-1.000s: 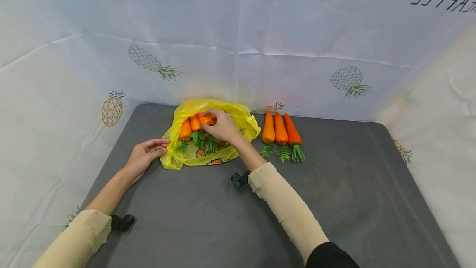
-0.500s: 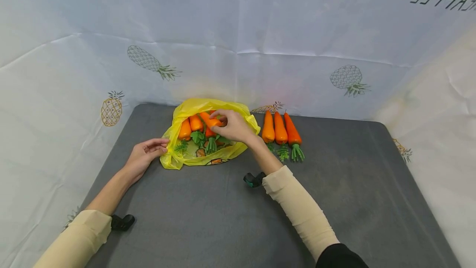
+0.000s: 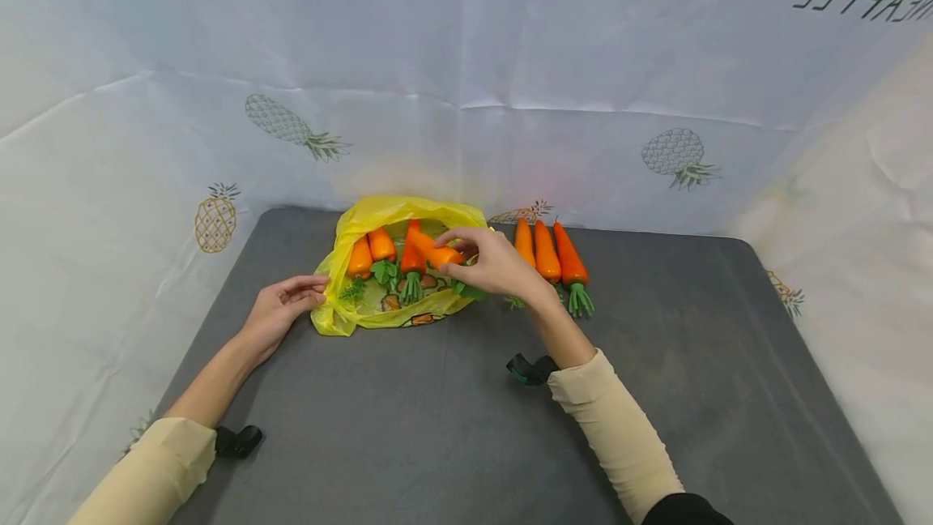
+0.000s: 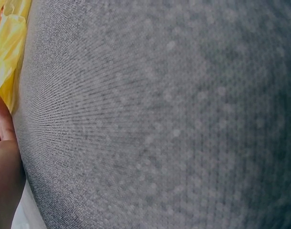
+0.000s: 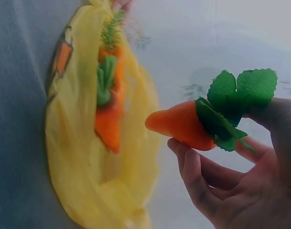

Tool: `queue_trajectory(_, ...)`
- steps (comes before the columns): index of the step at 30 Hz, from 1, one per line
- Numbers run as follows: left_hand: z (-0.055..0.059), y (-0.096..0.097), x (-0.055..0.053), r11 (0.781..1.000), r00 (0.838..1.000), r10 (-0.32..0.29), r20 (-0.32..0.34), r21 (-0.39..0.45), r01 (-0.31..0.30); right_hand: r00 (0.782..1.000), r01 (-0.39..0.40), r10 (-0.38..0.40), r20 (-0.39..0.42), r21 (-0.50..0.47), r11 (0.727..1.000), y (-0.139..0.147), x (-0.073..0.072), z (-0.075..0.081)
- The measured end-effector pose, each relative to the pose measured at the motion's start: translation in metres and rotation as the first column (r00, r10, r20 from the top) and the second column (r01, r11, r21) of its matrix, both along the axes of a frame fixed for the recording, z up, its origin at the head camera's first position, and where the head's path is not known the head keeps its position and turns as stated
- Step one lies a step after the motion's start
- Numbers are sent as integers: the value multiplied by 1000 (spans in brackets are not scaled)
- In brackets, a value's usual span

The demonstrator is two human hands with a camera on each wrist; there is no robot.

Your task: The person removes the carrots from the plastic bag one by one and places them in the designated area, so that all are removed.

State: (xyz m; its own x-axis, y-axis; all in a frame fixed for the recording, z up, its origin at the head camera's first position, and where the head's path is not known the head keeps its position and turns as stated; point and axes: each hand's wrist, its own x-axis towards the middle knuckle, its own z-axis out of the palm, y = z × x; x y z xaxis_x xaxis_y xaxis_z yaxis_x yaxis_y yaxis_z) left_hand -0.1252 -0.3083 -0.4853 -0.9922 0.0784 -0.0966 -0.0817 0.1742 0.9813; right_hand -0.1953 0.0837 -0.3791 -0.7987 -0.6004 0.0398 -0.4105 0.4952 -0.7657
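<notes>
My right hand (image 3: 493, 264) pinches an orange toy carrot (image 3: 440, 254) over the right part of a yellow plastic bag (image 3: 397, 209). Broad green leaves (image 5: 245, 90) top this carrot in the right wrist view, and its tip points toward the bag. At the bag's left rim, my left hand (image 3: 280, 308) holds the plastic between fingers and thumb. Only part of that left hand (image 4: 4, 148) shows at the edge of the left wrist view. Inside the bag lie a redder carrot (image 3: 413, 249) with green stems and two more orange carrots (image 3: 381, 244) on the left.
Three carrots (image 3: 571, 253) lie in a row right of the bag, their lower parts partly behind my right hand and wrist. Everything rests on a dark grey table (image 3: 408, 428). A white curtain (image 3: 466, 39) with pineapple prints hangs behind the far edge.
My right hand has drawn the carrot to the right and slightly toward me, uncovering the redder carrot in the bag. The left hand stays at the bag's rim.
</notes>
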Motion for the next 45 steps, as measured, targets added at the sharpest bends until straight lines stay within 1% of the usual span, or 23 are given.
queue_trajectory(7,-2,0,1,1000,1000,1,-11,1,-1,996,86,-87,-30,-17,996,31,12,12)
queue_trajectory(10,-2,-1,1,1000,1000,-1,-15,-4,1,992,121,-122,-36,-23,992,44,14,13)
queue_trajectory(14,-1,-1,1,1000,1000,-4,-17,1,4,987,153,-155,-42,-60,986,61,15,13)
queue_trajectory(17,-1,0,1,1000,1000,-6,-14,11,6,982,172,-178,-62,-82,982,73,15,13)
queue_trajectory(22,0,0,0,1000,1000,-2,-14,6,2,973,213,-217,-83,-58,975,95,16,15)
queue_trajectory(30,0,0,0,1000,1000,-4,-14,4,4,957,283,-285,-54,-39,958,134,17,20)
queue_trajectory(33,0,1,0,1000,1000,-4,-16,6,4,947,316,-316,-58,-20,949,149,17,19)
queue_trajectory(36,0,1,0,1000,1000,-4,-20,7,4,939,340,-339,-62,9,940,163,15,14)
queue_trajectory(45,0,1,1,1000,1000,1,-24,-2,-1,933,361,-360,-31,33,932,191,12,-2)
